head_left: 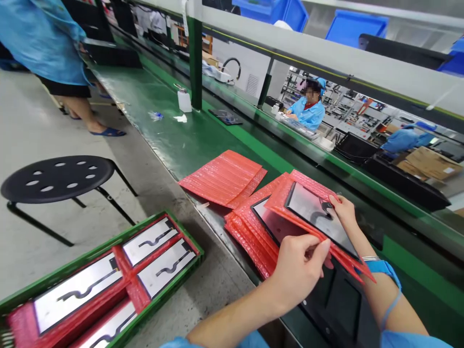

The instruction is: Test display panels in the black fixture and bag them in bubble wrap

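Note:
My left hand (299, 268) is closed in a pinch on the near edge of a red bubble-wrap bag (290, 193) that carries a flat dark panel (319, 217). My right hand (342, 210) presses its fingers on the panel's far edge, by a small flex cable. Under them lies a stack of red bags (246, 227) with a second dark panel (270, 220) partly showing. The whole stack sits on the green workbench (188, 140).
Another pile of red bags (224, 179) lies to the left. A green crate (105, 241) of silver panels in red bags stands on the floor beside a black stool (58, 179). One person stands at the far left. Another sits beyond the conveyor. A white bottle (184, 99) stands by a green post.

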{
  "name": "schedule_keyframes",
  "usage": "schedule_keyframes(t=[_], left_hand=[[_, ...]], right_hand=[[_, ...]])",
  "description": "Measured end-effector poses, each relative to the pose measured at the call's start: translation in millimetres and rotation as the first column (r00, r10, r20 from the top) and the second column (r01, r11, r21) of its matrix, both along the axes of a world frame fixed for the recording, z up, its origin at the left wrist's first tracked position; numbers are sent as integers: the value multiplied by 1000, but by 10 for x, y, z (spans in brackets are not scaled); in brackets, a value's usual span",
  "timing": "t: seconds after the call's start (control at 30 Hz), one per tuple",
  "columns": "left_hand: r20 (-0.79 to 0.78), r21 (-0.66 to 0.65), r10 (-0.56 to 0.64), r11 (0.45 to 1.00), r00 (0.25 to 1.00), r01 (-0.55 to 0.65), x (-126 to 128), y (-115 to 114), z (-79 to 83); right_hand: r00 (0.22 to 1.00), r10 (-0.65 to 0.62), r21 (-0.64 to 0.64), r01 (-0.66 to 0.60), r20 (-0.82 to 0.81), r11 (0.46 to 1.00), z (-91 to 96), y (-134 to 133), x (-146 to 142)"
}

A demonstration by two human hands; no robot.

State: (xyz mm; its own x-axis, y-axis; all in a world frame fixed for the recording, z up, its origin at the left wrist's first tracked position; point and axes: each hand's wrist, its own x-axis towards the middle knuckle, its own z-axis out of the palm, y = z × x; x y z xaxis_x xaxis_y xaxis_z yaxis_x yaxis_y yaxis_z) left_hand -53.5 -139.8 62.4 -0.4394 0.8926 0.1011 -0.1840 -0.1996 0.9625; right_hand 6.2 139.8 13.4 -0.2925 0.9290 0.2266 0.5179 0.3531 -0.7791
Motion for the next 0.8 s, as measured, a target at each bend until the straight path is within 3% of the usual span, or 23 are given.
schedule_keyframes(t=[0.17, 0.3, 0.37, 0.57, 0.67, 0.73, 0.8], left_hand=[[74, -119, 29, 993, 997, -20, -171, -212, -334], [204, -291, -65, 949, 977, 124, -297, -439, -678], [255, -319, -71, 935, 964, 153, -296, -498, -776], [390, -186, -116, 962, 914, 201, -107, -460, -776], [529, -175, -55, 969, 847, 172, -44, -476, -782], [609, -204, 34, 972, 793, 115, -42, -525, -790], [655, -258, 130, 964, 744, 59, -61, -594, -781]], right_hand=[[1000, 18, -22, -17, 12, 1000, -30, -39, -17], [1000, 8, -59, -7, 9, 998, -44, -88, 105], [1000, -6, -78, 5, -8, 997, -31, -137, 195], [993, -68, -132, 55, -97, 990, 0, -453, 615], [981, -106, -170, 78, -164, 982, -77, -700, 934], [959, -142, -292, 67, -244, 954, -147, -867, 1113], [931, -192, -521, 2, -311, 853, -198, -1011, 1209]])
